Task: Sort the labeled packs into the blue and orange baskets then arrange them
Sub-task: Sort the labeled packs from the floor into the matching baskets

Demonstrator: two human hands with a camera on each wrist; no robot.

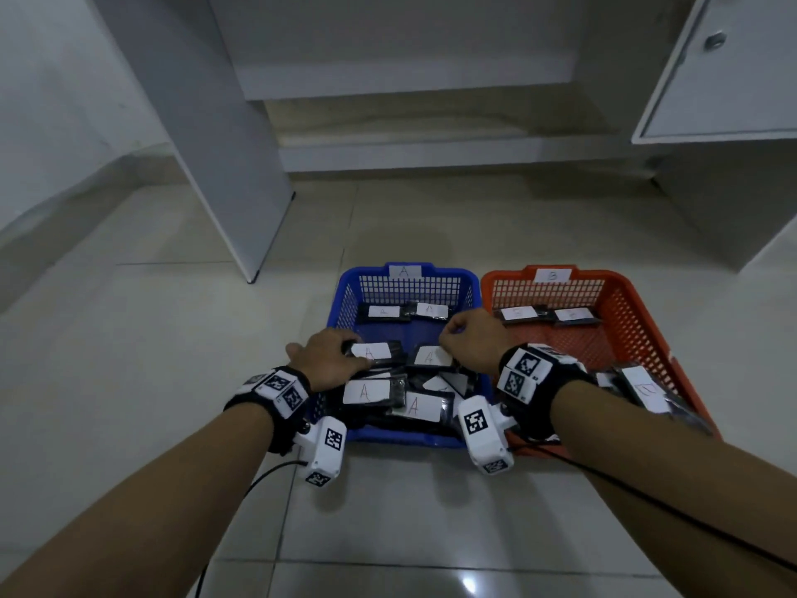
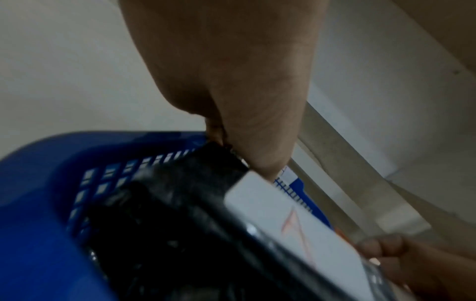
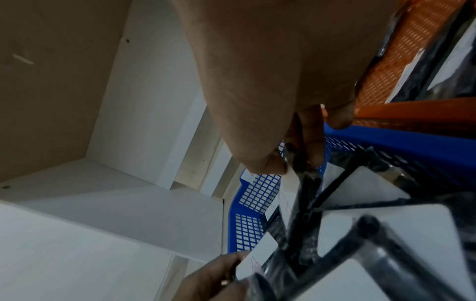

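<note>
— Two mesh plastic baskets sit side by side on the pale tiled floor: the blue basket tagged A on the left, the orange basket tagged B touching it on the right.

— And the hands?

— Both are over the blue one. The left hand pinches a black pack with a white A label at its left end. The right hand pinches the corner of another black A-labeled pack just beside it.

— The rest?

— More A packs lie heaped below and two flat at the back; B packs lie in the orange basket.
</note>
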